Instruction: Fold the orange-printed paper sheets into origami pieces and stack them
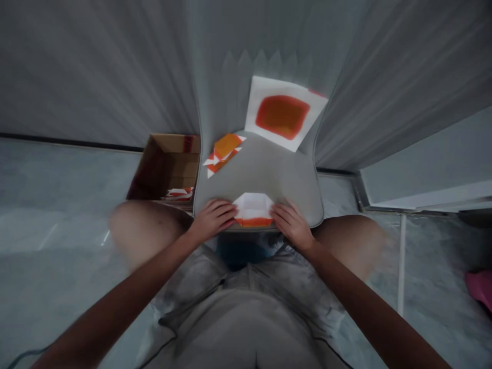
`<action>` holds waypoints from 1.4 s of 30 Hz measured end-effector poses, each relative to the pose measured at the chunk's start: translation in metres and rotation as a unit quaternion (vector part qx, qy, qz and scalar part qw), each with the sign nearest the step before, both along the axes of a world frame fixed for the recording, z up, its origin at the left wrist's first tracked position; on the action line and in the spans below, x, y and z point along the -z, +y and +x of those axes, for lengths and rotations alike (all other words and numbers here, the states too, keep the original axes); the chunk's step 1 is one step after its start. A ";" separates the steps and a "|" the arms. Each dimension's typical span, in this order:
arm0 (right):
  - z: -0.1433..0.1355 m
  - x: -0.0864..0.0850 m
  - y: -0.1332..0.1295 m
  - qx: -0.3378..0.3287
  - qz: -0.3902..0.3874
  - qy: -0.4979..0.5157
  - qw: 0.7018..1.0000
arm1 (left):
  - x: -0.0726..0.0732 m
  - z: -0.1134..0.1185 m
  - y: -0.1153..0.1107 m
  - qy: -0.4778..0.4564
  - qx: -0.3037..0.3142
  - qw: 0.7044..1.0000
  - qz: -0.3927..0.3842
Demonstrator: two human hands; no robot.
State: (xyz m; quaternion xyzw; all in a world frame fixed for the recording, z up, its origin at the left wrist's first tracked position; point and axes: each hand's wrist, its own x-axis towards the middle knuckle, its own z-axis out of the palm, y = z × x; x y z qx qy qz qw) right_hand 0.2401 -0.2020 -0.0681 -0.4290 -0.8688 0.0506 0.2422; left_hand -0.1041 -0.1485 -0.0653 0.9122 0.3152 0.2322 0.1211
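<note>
A partly folded paper, white inside with an orange-red front edge, lies at the near edge of the grey chair seat. My left hand grips its left end, and my right hand grips its right end; the thumbs are mostly hidden. Farther back on the left of the seat are folded orange and white paper pieces, partly overlapping. A white sheet with an orange-red square rests at the back right, against the chair's backrest.
An open cardboard box with folded red and white papers inside stands on the floor left of the chair. My knees flank the seat. Grey curtains hang behind, and a pink object is at the far right.
</note>
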 end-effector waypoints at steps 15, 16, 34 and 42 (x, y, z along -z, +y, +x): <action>-0.017 -0.008 0.017 0.100 -0.093 0.152 0.979 | -0.002 0.019 0.011 -0.099 -0.086 0.988 -0.083; -0.019 -0.006 0.022 0.120 -0.093 0.168 0.974 | -0.002 0.022 0.012 -0.110 -0.106 0.985 -0.082; -0.039 0.015 0.017 0.159 -0.017 0.086 0.983 | 0.002 0.040 0.014 -0.012 0.002 1.000 0.026; -0.026 -0.001 0.015 0.074 0.000 0.011 0.997 | -0.001 0.044 0.023 -0.040 -0.008 0.999 0.036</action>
